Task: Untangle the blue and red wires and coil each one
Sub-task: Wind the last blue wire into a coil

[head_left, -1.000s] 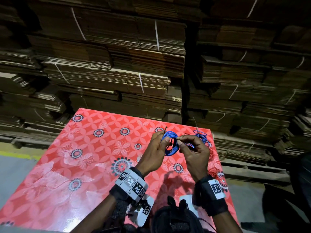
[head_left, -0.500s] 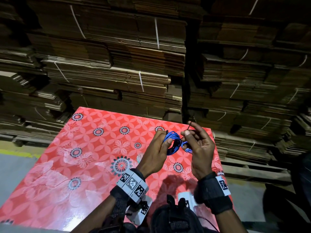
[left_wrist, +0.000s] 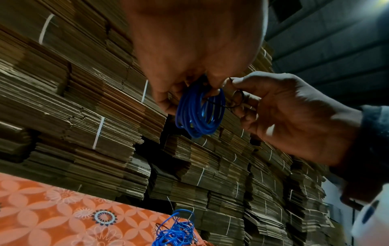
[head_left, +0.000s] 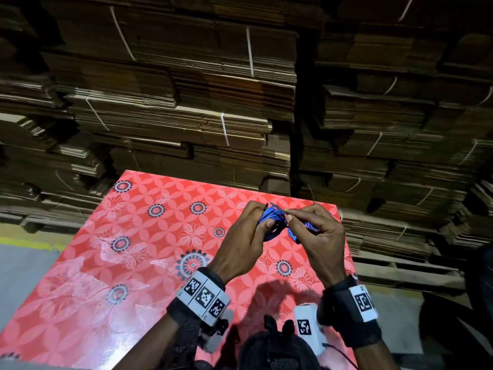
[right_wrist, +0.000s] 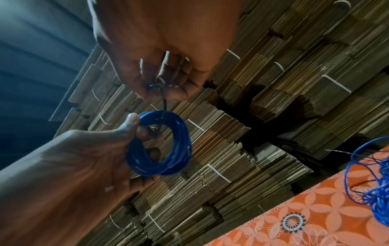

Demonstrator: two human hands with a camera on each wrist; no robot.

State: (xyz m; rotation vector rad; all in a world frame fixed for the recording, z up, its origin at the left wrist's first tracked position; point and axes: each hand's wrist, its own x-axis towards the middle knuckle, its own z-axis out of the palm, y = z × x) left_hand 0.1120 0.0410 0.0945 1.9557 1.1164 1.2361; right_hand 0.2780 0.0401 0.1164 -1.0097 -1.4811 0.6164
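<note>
Above the table's far right part, my left hand (head_left: pixel 262 220) grips a small round coil of blue wire (head_left: pixel 272 217). In the right wrist view its thumb and fingers (right_wrist: pixel 132 121) curl round the coil (right_wrist: pixel 160 144). My right hand (head_left: pixel 289 217) pinches a thin dark strand (right_wrist: pixel 164 103) that runs into the coil's top. The left wrist view shows that strand (left_wrist: pixel 238 98) looped between the right fingertips (left_wrist: pixel 233 83) beside the coil (left_wrist: pixel 200 113). A loose tangle of blue wire (left_wrist: pixel 176 231) lies on the table below. I cannot make out a red wire.
The table wears a red flowered cloth (head_left: pixel 160 249). Bundled stacks of flat cardboard (head_left: pixel 186 102) rise right behind its far edge and to the right. The wire tangle (right_wrist: pixel 376 191) sits near the far right corner. A grey floor (head_left: pixel 24 265) shows at the left.
Half a second ago my right hand was raised with the strand lifted above the coil. It has come down to the coil's top. The left hand keeps its grip.
</note>
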